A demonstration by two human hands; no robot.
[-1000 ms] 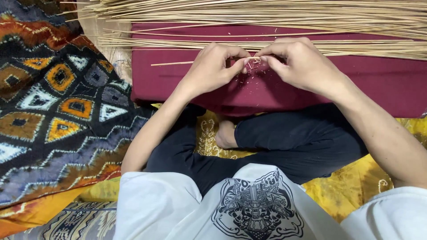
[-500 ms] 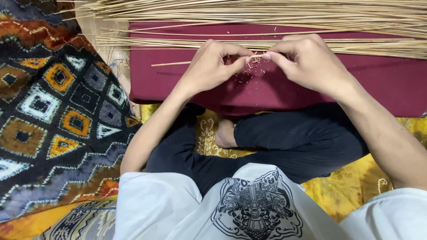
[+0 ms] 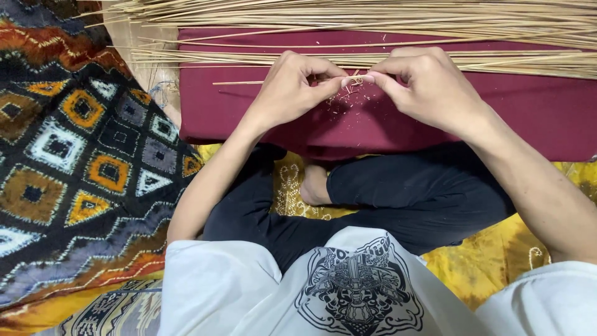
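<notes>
My left hand and my right hand meet over a dark red cushion. Together their fingertips pinch one thin pale stick that runs out to the left of my left hand. Small pale shavings lie on the cushion under the fingertips. A large bundle of the same thin sticks lies across the far edge of the cushion. A thinner row of sticks lies just beyond my hands.
I sit cross-legged in black trousers and a white printed shirt. A patterned cloth with diamond shapes covers the left side. Yellow patterned fabric lies under my legs.
Both hands have shifted slightly away from me and apart at the fingertips. The reddish piece seen between the fingers earlier no longer shows. More shavings lie on the cushion.
</notes>
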